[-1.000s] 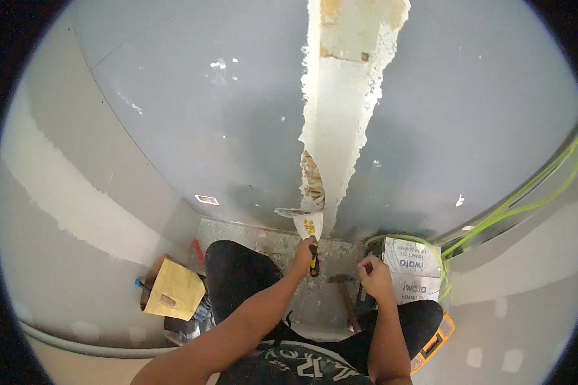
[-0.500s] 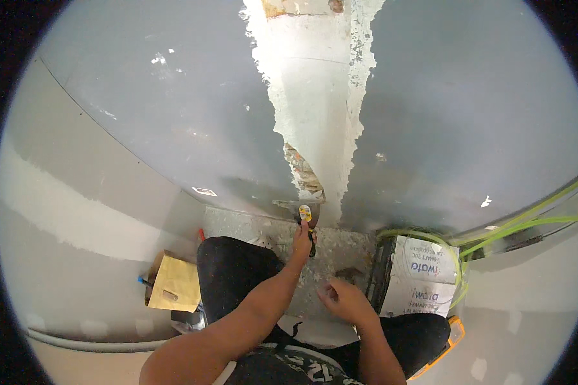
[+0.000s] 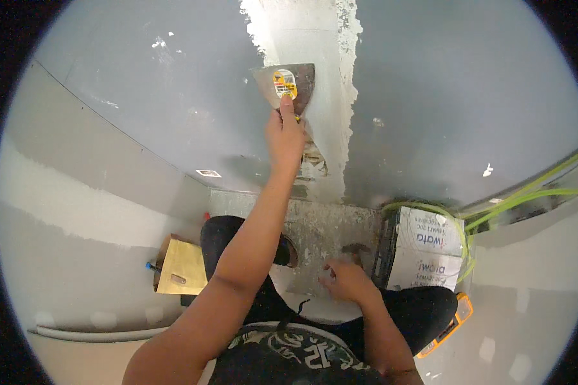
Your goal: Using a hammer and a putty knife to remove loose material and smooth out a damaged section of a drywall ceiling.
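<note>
My left hand (image 3: 285, 131) grips a wide putty knife (image 3: 302, 77) by its handle, thumb pressed toward the blade. The trapezoid blade carries a yellow-and-white sticker and lies against the grey wall (image 3: 430, 96), across the left part of a white strip (image 3: 324, 115) with ragged edges. Just below the hand, a rough brownish broken patch (image 3: 313, 160) shows in that strip, partly covered by my wrist. My right hand (image 3: 348, 282) hovers over my lap, its fingers loosely bent and apart, with nothing visible in it.
At the right stands a dark-sided box with a white printed top (image 3: 428, 250), yellow-green hoses (image 3: 526, 202) curving beside it. An orange-edged object (image 3: 448, 326) lies by my right knee. To the left are a yellow box (image 3: 181, 266) and a grey pipe (image 3: 103, 334). The floor (image 3: 318, 234) is stained.
My left hand has raised the putty knife from the strip's bottom, near the floor, up the wall past the broken patch. The right hand stays near the lap. The view has shifted slightly.
</note>
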The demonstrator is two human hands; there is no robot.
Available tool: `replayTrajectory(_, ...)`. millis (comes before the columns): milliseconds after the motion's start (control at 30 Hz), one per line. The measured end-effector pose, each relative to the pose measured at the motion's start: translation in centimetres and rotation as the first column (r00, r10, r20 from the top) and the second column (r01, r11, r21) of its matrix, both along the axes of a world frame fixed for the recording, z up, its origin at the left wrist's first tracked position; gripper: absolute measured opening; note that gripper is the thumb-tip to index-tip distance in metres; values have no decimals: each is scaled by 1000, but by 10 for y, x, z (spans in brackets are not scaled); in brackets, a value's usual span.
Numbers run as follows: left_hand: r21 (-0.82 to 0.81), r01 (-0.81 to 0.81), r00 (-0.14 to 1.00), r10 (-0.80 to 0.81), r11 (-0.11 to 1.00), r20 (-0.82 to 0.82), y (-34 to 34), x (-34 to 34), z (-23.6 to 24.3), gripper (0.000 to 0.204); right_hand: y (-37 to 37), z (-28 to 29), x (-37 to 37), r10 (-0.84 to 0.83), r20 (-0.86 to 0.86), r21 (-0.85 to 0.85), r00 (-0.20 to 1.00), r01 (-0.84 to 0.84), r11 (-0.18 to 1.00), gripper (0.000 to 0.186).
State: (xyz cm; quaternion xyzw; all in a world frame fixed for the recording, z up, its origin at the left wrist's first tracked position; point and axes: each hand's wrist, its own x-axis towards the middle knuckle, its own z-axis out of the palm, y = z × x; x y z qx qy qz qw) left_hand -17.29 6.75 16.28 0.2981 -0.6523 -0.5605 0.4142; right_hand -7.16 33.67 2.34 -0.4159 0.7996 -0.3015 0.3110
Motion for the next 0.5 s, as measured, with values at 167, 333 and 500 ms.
replayTrajectory(167, -421, -158, 979, 198, 893, 53, -17, 20, -101, 59, -7, 4, 2, 8, -35, -34, 999, -9, 999, 39)
replayTrajectory(333, 171, -22, 987, -6, 985, 162, 23, 48, -146, 54, 1, 1, -7, -43, -92, -9, 995, 42, 999, 40)
replayTrajectory(500, -377, -114, 990, 72, 919, -124, -22, 18, -54, 59, -6, 15, 2, 3, -67, 7, 998, -3, 1000, 43)
